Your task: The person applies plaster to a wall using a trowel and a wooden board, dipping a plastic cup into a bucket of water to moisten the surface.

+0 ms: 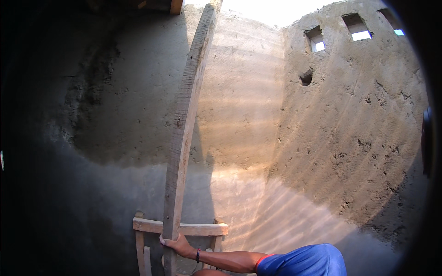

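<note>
My right hand (178,245) is closed round the lower part of a long, squared wooden beam (182,124). A dark bracelet (198,255) circles that wrist, and the arm enters from the right in a blue sleeve with a red edge. The beam stands nearly upright, leaning a little to the right at its top; its lower end runs past the bottom edge. Just behind it is a wooden frame with a curved top rail (198,229), like a chair back. A strip of skin shows at the bottom edge, but my left hand is out of sight.
A rough plastered wall (244,92) rises behind the beam and meets a pitted right-hand wall (336,119) at a corner. Square openings (357,26) pierce the right wall near its top. A short piece of wood (176,6) juts in at the top. Deep shadow covers the left side.
</note>
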